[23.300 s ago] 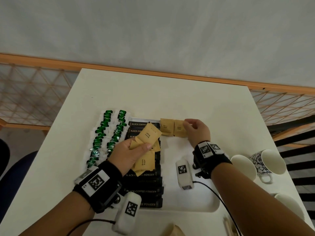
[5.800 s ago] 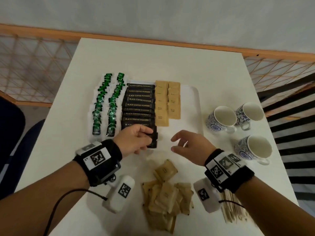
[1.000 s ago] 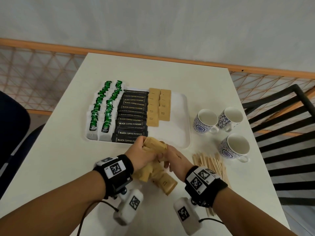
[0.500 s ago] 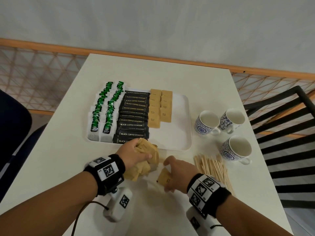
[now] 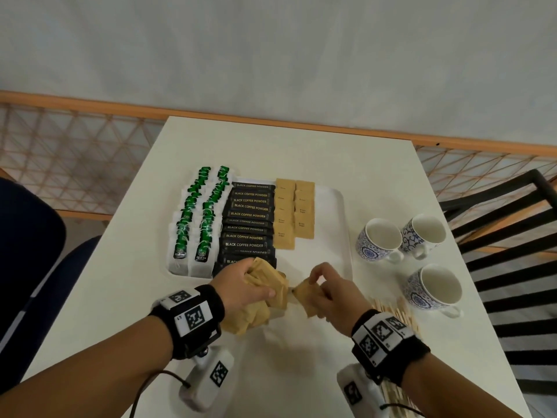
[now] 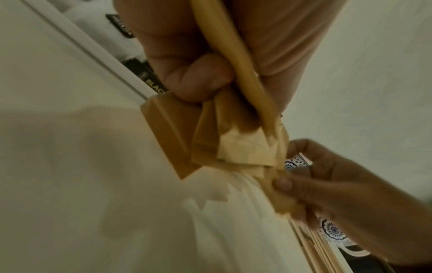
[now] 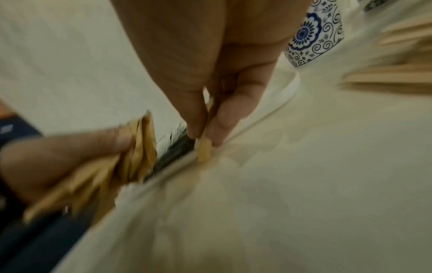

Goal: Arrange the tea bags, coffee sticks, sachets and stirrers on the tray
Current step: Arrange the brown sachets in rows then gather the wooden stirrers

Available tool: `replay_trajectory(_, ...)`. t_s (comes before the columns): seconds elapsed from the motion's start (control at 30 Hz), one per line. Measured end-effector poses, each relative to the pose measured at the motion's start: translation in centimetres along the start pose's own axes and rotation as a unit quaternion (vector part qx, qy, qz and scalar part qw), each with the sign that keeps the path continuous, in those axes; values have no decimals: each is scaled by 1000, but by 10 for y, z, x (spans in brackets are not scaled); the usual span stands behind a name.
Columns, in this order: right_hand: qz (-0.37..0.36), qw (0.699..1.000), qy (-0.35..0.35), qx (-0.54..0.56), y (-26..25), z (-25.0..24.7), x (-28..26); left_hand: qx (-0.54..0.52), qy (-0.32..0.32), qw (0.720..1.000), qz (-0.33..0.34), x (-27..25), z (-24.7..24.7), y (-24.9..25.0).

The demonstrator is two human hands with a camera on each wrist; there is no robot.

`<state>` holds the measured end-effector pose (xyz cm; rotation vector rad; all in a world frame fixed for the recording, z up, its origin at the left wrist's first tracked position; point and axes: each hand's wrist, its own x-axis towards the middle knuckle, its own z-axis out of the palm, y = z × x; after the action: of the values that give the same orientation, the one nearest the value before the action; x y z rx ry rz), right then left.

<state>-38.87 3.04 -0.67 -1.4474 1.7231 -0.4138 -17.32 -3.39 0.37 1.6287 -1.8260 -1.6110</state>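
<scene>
A white tray [image 5: 337, 236] holds two rows of green tea bags [image 5: 196, 218], a column of black coffee sticks [image 5: 248, 227] and two columns of brown sugar sachets [image 5: 294, 215]. Just in front of the tray, my left hand [image 5: 241, 285] grips a bunch of brown sachets [image 5: 265, 294], also seen as the sachet bunch [image 6: 224, 140] in the left wrist view. My right hand [image 5: 325, 291] pinches a single brown sachet [image 5: 306, 295] between thumb and fingers, the sachet [image 7: 203, 149] hanging over the tray's near rim. Wooden stirrers [image 5: 398, 315] lie on the table to the right.
Three blue-patterned white cups [image 5: 379, 239] [image 5: 425, 233] [image 5: 434, 288] stand right of the tray. A black slatted chair [image 5: 512, 251] is beyond the table's right edge and a dark blue chair [image 5: 36, 251] at the left. The tray's right part is bare.
My left hand has lifted the bunch of sachets toward the tray's near edge. My right hand has raised its single sachet off the table and moved it forward.
</scene>
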Motion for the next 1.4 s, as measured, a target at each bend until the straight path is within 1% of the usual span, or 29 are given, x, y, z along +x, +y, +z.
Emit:
replay_trajectory(0.1, 7, 994, 40, 105, -6, -8, 18, -5, 4, 1000, -1, 8, -8, 2)
replay_trajectory(0.17, 20, 987, 46, 156, -8, -13, 33, -23, 4, 1000, 1, 15, -13, 2)
replay_trajectory(0.23, 16, 982, 47, 185, -7, -18, 45, -38, 0, 999, 0, 22, -18, 3)
replay_trajectory(0.4, 26, 979, 139, 148, -10, -32, 71, -79, 3, 997, 2, 39, -27, 9)
replay_trajectory(0.47, 19, 985, 158, 68, -10, -37, 81, -88, 8, 996, 2, 47, -29, 13)
replay_trajectory(0.5, 21, 987, 158, 22, -8, -39, 85, -96, 11, 995, -2, 51, -30, 14)
replay_trajectory(0.53, 25, 987, 158, 0, -6, -40, 90, -108, 13, 994, -9, 55, -30, 15)
replay_trajectory(0.57, 39, 987, 153, 13, -5, -42, 94, -118, 15, 993, -14, 58, -31, 15)
replay_trajectory(0.63, 81, 985, 135, 77, -1, -42, 102, -133, 17, 991, -19, 64, -32, 15)
replay_trajectory(0.7, 117, 981, 115, 100, 2, -41, 109, -138, 20, 990, -25, 68, -33, 14)
replay_trajectory(0.8, 128, 983, 82, 103, 4, -40, 114, -148, 30, 988, -31, 71, -36, 14)
replay_trajectory(0.87, 126, 984, 73, 102, 5, -40, 116, -156, 36, 987, -34, 71, -38, 14)
replay_trajectory(1.1, 150, 978, 119, 85, 7, -36, 129, -160, 47, 985, -46, 71, -40, 14)
replay_trajectory(1.23, 164, 975, 130, 71, 10, -33, 133, -159, 49, 985, -44, 72, -39, 15)
replay_trajectory(1.33, 162, 976, 139, 39, 11, -33, 134, -154, 50, 986, -47, 74, -39, 16)
replay_trajectory(1.4, 165, 975, 143, 39, 9, -33, 132, -158, 49, 985, -49, 75, -38, 16)
